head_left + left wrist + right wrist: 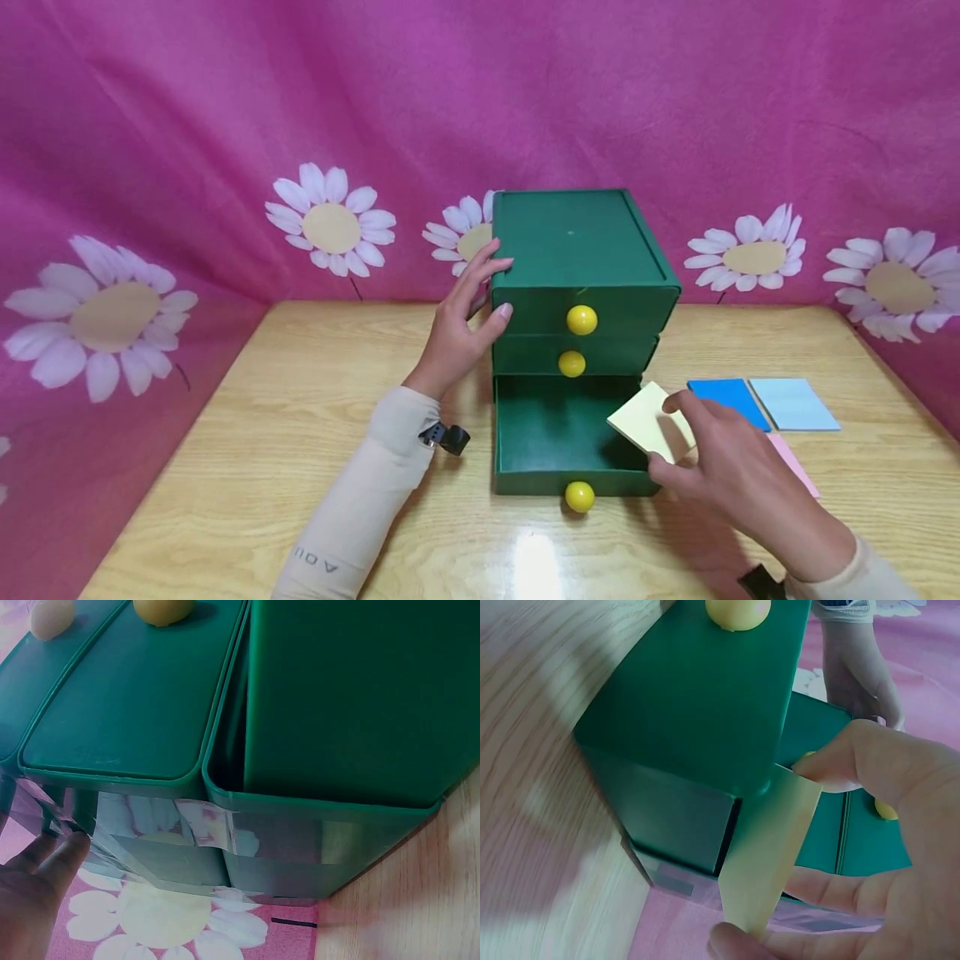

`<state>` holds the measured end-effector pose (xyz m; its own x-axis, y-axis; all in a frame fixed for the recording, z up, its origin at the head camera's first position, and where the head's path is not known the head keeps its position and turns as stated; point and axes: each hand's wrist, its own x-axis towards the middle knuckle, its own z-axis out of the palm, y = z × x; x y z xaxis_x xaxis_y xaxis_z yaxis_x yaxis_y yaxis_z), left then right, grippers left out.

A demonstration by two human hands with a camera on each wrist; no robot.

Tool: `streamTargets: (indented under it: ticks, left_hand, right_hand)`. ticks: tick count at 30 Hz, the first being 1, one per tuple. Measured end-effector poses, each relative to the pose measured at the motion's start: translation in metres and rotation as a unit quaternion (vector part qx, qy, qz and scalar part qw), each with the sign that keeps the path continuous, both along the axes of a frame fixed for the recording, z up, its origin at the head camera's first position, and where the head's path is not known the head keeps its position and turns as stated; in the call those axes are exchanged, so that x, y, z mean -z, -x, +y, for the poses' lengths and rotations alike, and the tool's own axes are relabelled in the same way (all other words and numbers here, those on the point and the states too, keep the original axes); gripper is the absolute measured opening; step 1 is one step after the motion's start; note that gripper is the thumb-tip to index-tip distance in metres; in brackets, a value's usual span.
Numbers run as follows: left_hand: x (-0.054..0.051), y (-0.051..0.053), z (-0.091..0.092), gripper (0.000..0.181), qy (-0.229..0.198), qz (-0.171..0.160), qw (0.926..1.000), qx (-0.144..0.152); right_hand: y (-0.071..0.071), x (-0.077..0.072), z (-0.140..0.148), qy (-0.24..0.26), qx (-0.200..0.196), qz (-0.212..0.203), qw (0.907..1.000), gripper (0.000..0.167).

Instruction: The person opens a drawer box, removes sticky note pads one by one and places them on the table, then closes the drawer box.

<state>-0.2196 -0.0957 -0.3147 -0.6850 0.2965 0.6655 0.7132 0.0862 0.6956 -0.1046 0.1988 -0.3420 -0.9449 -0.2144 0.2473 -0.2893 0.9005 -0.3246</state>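
Observation:
A green drawer cabinet [577,242] with yellow knobs stands on the table. Its bottom drawer [562,425] is pulled out, and the inside that shows holds nothing. My left hand [465,321] rests against the cabinet's left side, fingertips at the upper edge and thumb near the front. Between thumb and fingers, my right hand [742,458] pinches a pale yellow sticky note pad [648,421]. That pad is tilted over the drawer's right edge. In the right wrist view the sticky note pad [769,847] is seen edge-on beside the drawer's corner.
Right of the cabinet lie a blue pad [727,400], a light blue pad [797,404] and a pink pad [793,462], partly hidden by my right hand. A magenta cloth [465,100] with daisies hangs behind the wooden table [247,467].

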Motion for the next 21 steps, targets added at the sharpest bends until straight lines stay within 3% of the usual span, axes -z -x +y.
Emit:
streamTargets:
  ticks: [15,21]
  left_hand:
    - [0.000,-0.002,0.000,0.048,0.001,0.000,1.0000,-0.004]
    - [0.001,-0.002,0.000,0.048,0.001,0.001,1.0000,-0.004]
  right_hand:
    - [-0.001,0.004,0.016,-0.003,0.019,0.023,0.9995,0.044]
    - [-0.001,0.006,0.021,-0.004,0.042,-0.017,0.9989,0.052]
